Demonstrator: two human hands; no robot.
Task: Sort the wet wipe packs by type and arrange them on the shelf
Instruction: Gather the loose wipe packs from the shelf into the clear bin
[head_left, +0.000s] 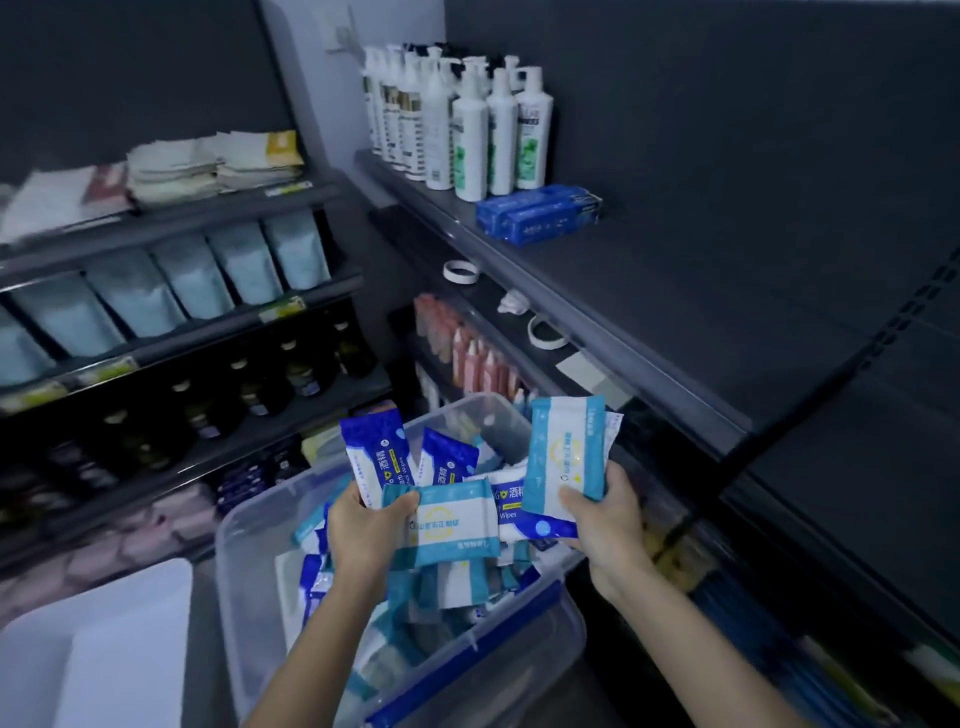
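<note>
A clear plastic bin (249, 545) at bottom centre holds several wet wipe packs, some dark blue, some light blue and white. My left hand (363, 530) grips a light blue pack (447, 525) lying sideways, with a dark blue pack (374, 452) standing behind it. My right hand (602, 519) holds an upright light blue pack (566, 457), with more packs stacked behind and under it. Both hands hover over the bin. The dark shelf (701, 291) on the right runs from the bottles toward me.
White pump bottles (467, 124) and blue boxes (535, 210) stand at the far end of the right shelf. Tape rolls (460, 271) lie on the shelf below. The left rack holds folded cloths, blue pouches (192, 275) and dark bottles. A white bin lid (104, 644) lies at lower left.
</note>
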